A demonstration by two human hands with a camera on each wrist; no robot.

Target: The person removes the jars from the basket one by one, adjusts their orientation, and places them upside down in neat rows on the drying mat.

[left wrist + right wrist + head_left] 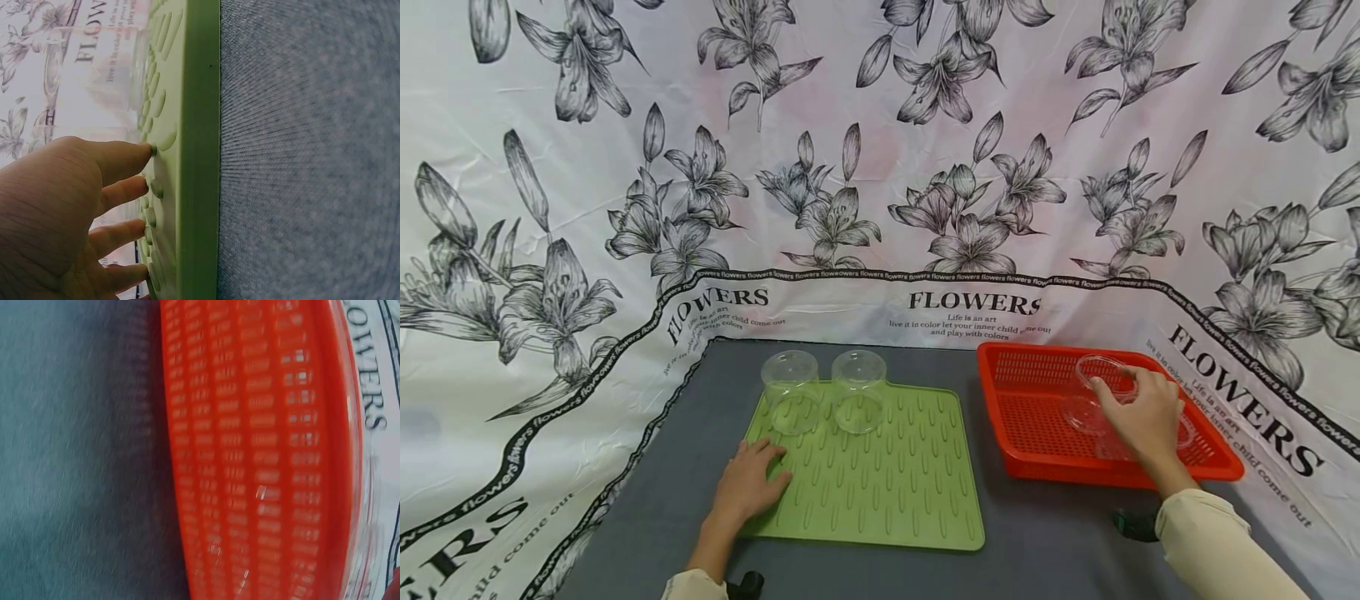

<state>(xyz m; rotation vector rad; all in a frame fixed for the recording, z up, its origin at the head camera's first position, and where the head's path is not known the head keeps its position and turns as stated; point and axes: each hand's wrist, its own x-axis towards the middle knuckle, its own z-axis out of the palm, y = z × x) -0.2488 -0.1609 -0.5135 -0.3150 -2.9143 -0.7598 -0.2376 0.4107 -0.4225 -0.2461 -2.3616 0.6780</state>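
My right hand is over the red basket and grips a clear plastic cup by its side, thumb on the left and fingers on the right. More clear cups lie in the basket below, partly hidden by this hand. My left hand rests at the left edge of the green drying mat; in the left wrist view its spread fingertips touch the mat's raised ridges. Two clear cups stand side by side at the mat's back left.
A grey tabletop carries the mat and, to its right, the basket. Behind and along both sides hangs a white cloth printed with flowers and lettering. The basket's raised rim faces the mat.
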